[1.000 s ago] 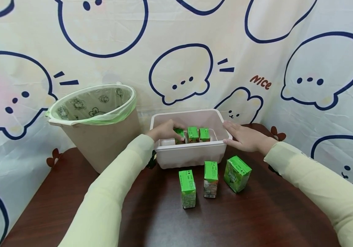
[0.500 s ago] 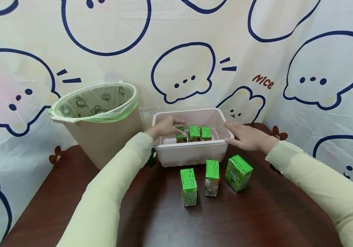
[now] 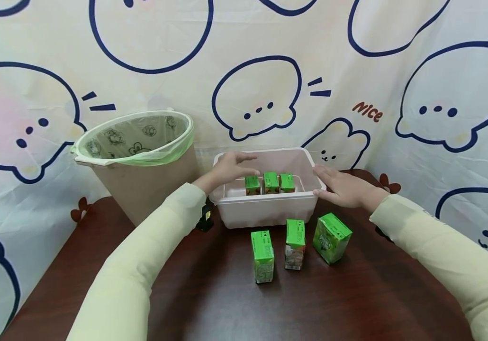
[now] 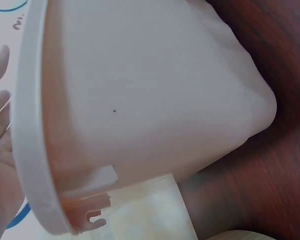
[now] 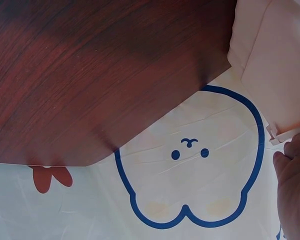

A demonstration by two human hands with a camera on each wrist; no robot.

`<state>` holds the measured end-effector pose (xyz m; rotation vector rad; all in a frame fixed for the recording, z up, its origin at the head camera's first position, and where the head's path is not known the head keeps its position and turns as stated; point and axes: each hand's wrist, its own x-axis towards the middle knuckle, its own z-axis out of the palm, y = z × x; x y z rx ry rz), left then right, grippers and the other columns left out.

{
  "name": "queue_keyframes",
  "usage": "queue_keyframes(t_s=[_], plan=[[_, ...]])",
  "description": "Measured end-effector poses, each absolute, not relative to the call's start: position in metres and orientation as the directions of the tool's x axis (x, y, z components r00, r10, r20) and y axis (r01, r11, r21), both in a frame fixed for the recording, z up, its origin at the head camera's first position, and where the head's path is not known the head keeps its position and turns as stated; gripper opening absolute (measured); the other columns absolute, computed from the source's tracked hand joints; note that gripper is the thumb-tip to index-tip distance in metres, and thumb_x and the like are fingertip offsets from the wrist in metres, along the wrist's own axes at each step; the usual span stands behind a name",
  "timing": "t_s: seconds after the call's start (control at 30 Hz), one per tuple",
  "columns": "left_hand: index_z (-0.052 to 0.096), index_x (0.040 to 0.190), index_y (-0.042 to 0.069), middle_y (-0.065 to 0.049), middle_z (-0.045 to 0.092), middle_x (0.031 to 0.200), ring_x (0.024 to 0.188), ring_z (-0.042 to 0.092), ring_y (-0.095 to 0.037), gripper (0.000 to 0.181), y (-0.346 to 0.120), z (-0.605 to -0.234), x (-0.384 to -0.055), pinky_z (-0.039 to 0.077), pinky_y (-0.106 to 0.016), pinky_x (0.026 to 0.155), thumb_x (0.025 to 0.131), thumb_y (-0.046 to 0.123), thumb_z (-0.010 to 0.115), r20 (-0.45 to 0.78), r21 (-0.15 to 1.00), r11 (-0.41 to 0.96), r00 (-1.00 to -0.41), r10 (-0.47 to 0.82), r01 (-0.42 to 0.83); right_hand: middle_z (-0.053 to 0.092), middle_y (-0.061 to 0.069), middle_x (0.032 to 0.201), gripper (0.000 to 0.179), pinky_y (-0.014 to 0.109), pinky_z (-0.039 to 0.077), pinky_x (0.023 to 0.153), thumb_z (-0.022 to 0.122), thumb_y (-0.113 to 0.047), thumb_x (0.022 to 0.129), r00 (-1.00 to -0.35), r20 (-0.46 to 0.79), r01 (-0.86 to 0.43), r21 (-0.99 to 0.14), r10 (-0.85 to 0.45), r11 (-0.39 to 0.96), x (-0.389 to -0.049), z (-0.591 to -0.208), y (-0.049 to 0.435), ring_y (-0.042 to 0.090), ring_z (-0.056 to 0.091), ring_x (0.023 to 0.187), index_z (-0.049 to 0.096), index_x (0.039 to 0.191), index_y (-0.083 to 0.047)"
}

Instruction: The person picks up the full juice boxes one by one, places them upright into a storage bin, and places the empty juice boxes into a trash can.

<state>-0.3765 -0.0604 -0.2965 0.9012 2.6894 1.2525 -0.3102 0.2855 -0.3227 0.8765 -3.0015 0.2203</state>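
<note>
A white plastic bin holds three small green-topped drink cartons, standing in a row: the left carton, the middle carton and the right carton. Over the bin's left side is my left hand, thumb and fingers spread, holding nothing, just above and left of the left carton. My right hand rests on the bin's right rim with its fingers extended. In the left wrist view the bin's wall hides much of that hand's work. The right wrist view shows my right hand at the rim.
In front of the bin, three more cartons stand on the dark wooden table: one on the left, one in the middle, one on the right. A lined trash can stands at the left. A patterned cloth hangs behind.
My left hand has let go of the left carton in the bin and moved up and left, its fingers spreading. My right hand stays on the rim. The head view has shifted slightly.
</note>
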Motion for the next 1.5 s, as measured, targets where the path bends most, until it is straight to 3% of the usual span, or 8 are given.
queue_keyframes(t_s=[0.23,0.53,0.7,1.1,1.3,1.5], plan=[[0.060,0.133,0.010,-0.005,0.057,0.136,0.129,0.048,-0.022,0.057,-0.074,-0.293,-0.360,0.039,-0.041,0.106,0.083,0.030,0.079,0.404,0.630,0.490,-0.793,0.456,0.602,0.016,0.019,0.159,0.081,0.058,0.021,0.111,0.042,-0.055,0.098,-0.852,0.045,-0.522,-0.158,-0.522,0.838,-0.309,-0.322,0.285,0.037,0.017,0.144,0.015,0.155,-0.003],[0.059,0.133,0.003,-0.012,0.059,0.133,0.125,0.052,-0.024,0.054,-0.100,-0.290,-0.333,0.040,-0.036,0.104,0.088,0.028,0.074,0.629,0.352,0.527,-0.612,0.478,0.774,0.012,0.017,0.160,0.081,0.058,0.019,0.112,0.041,-0.056,0.099,-0.865,0.026,-0.496,-0.188,-0.500,0.848,-0.309,-0.322,0.285,0.036,0.014,0.145,0.012,0.156,-0.006],[0.056,0.135,0.001,-0.015,0.057,0.135,0.126,0.051,-0.027,0.054,-0.117,-0.286,-0.316,0.039,-0.038,0.105,0.089,0.024,0.073,0.686,0.244,0.544,-0.540,0.488,0.803,0.012,0.019,0.160,0.082,0.058,0.017,0.112,0.040,-0.056,0.099,-0.866,0.037,-0.496,-0.192,-0.499,0.847,-0.310,-0.325,0.285,0.037,0.013,0.145,0.011,0.156,-0.005],[0.058,0.133,0.000,-0.015,0.058,0.133,0.126,0.051,-0.027,0.053,-0.159,-0.272,-0.278,0.037,-0.036,0.107,0.084,0.009,0.076,0.797,0.139,0.535,-0.415,0.439,0.834,0.014,0.020,0.159,0.085,0.062,0.023,0.109,0.043,-0.056,0.098,-0.863,0.106,-0.505,-0.186,-0.493,0.843,-0.302,-0.327,0.286,0.040,0.017,0.144,0.009,0.156,-0.004],[0.058,0.132,-0.002,-0.015,0.057,0.134,0.127,0.049,-0.033,0.057,-0.179,-0.264,-0.260,0.034,-0.041,0.109,0.080,0.008,0.079,0.823,0.051,0.579,-0.363,0.438,0.814,0.032,0.018,0.153,0.077,0.060,0.037,0.102,0.051,-0.049,0.098,-0.844,0.213,-0.531,-0.197,-0.493,0.824,-0.287,-0.321,0.283,0.038,0.039,0.134,0.021,0.155,-0.007],[0.059,0.131,-0.001,-0.015,0.057,0.134,0.127,0.050,-0.034,0.059,-0.202,-0.256,-0.249,0.030,-0.045,0.111,0.077,0.008,0.081,0.861,0.005,0.628,-0.323,0.393,0.778,0.059,0.018,0.130,0.054,0.055,0.051,0.086,0.065,-0.027,0.094,-0.723,0.447,-0.636,-0.132,-0.526,0.761,-0.269,-0.319,0.281,0.035,0.061,0.111,0.050,0.141,-0.005]])
